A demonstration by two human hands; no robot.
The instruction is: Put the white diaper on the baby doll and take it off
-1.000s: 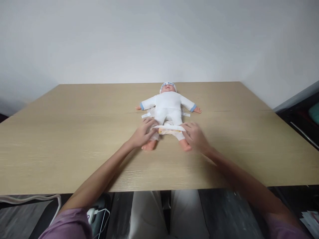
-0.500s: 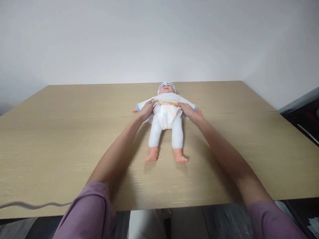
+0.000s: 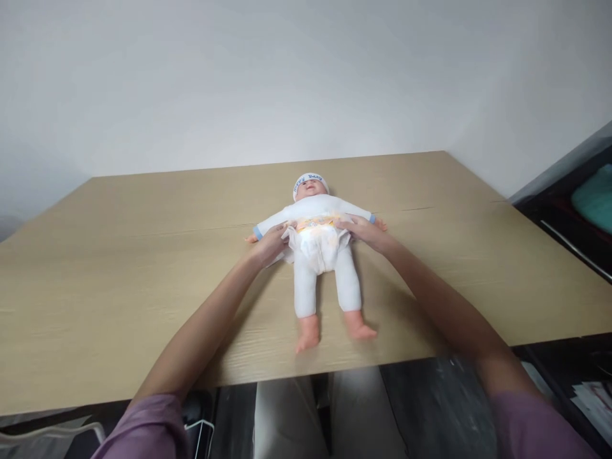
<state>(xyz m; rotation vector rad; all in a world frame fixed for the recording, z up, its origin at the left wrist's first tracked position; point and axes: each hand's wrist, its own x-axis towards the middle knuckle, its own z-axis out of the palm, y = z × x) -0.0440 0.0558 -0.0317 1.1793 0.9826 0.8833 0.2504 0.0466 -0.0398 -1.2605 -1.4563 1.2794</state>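
A baby doll (image 3: 317, 205) in white clothes with blue cuffs and a lettered cap lies on its back, head away from me and bare feet towards me. A white diaper (image 3: 319, 247) with an orange-yellow printed waistband lies over its hips, between its legs. My left hand (image 3: 272, 245) is at the diaper's left side, fingers closed on the waistband edge. At the other side, my right hand (image 3: 366, 231) has its fingertips on the waistband's right end, thumb side up. Part of the diaper's back wing shows under my left hand; the fingertips are partly hidden.
The doll lies on a light wooden table (image 3: 119, 287) with a seam across it, against a pale wall (image 3: 268, 76). A dark shelf (image 3: 564, 217) with a teal item (image 3: 595, 197) stands at the right. A pale cable (image 3: 52, 432) runs at the lower left.
The view has tilted down and turned slightly, so the doll appears lower and rotated. Both hands remain at the diaper's sides.
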